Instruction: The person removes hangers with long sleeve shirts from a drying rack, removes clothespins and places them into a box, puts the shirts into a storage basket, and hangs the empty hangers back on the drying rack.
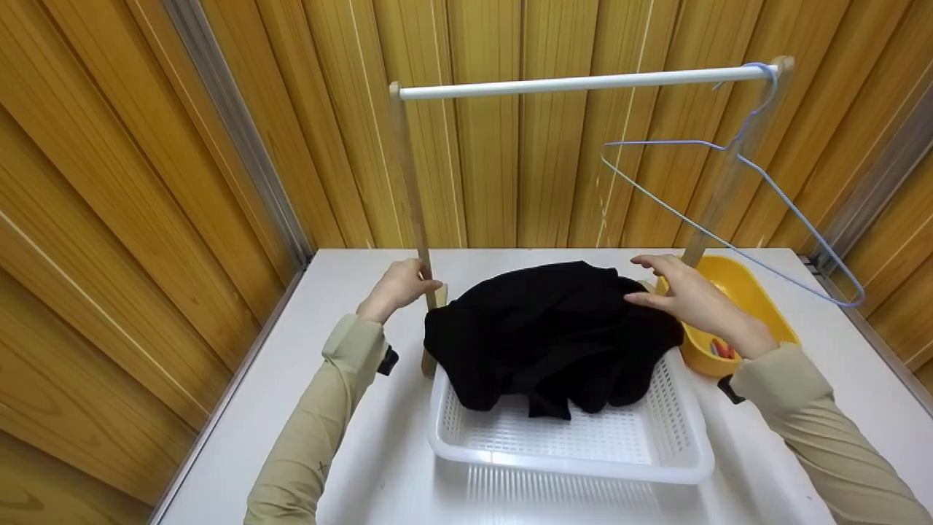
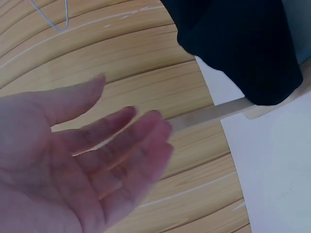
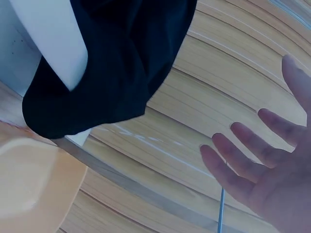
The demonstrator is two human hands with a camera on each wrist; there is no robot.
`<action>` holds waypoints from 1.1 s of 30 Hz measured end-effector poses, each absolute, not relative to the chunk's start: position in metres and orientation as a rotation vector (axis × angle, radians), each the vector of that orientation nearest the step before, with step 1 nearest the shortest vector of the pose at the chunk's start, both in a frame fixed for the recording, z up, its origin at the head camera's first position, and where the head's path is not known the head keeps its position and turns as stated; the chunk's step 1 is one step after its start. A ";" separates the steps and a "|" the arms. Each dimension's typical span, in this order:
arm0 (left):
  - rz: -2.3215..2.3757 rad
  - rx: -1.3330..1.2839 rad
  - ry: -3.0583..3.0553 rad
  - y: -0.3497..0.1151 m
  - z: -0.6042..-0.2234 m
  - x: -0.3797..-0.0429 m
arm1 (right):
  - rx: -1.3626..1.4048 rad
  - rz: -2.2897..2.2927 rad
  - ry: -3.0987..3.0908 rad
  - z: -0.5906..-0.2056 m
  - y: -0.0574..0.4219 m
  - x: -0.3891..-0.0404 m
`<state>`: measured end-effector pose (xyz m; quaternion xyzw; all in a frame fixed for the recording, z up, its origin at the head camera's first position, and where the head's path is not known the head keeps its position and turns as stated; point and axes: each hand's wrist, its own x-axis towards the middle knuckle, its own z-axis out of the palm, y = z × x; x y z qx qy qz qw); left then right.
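A black cloth garment lies bunched over the back of a white perforated basket, draping past its rim on both sides. My left hand is held in the air left of the garment, by the rack's left post; in the left wrist view its fingers are loosely bent with nothing in them. On the other side, my right hand hovers by the garment's right end, above the yellow bin. The right wrist view shows that hand's fingers spread and holding nothing, apart from the cloth.
Behind the basket stands a rack with a white rail on wooden posts. A blue wire hanger hangs at the rail's right end. To the right, a yellow bin contains small red items. Wood-patterned panels enclose the white table.
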<state>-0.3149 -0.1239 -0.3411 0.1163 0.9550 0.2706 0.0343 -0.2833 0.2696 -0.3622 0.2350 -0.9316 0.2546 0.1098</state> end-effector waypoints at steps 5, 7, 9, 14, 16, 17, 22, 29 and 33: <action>0.882 0.502 2.984 -0.115 -0.351 -0.316 | 0.711 0.699 -2.795 -0.371 0.267 -0.286; 0.894 0.551 2.973 -0.113 -0.355 -0.316 | 0.723 0.685 -2.812 -0.375 0.266 -0.288; 0.890 0.624 2.956 -0.111 -0.361 -0.317 | 0.727 0.674 -2.825 -0.380 0.266 -0.290; 0.744 0.831 2.962 -0.109 -0.376 -0.319 | 0.734 0.662 -2.842 -0.391 0.266 -0.295; 0.678 0.881 2.988 -0.107 -0.380 -0.320 | 0.733 0.657 -2.847 -0.395 0.267 -0.297; 0.648 0.896 3.008 -0.106 -0.382 -0.321 | 0.730 0.652 -2.851 -0.397 0.267 -0.298; 0.548 0.917 3.104 -0.100 -0.388 -0.327 | 0.715 0.626 -2.901 -0.404 0.267 -0.304; 0.427 0.893 3.115 -0.095 -0.398 -0.332 | 0.719 0.569 -2.923 -0.411 0.265 -0.312; 0.403 0.886 3.086 -0.094 -0.405 -0.334 | 0.716 0.552 -2.925 -0.416 0.265 -0.316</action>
